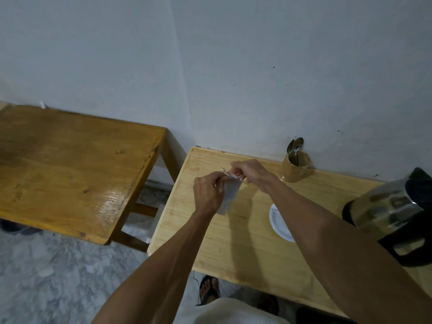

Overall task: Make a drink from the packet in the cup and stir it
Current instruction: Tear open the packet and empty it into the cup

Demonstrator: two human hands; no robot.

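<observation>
Bare table (233, 249) near the edge — kettle (392, 216) blocks the right.

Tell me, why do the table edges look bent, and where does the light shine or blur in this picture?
Head view: the wide lens bows the edges of the darker table, which shows a glossy glare patch near its front; both arms cast soft shadows on the lighter table; the packet pinched by the left hand and right hand is blurred; the kettle reflects the room.
</observation>
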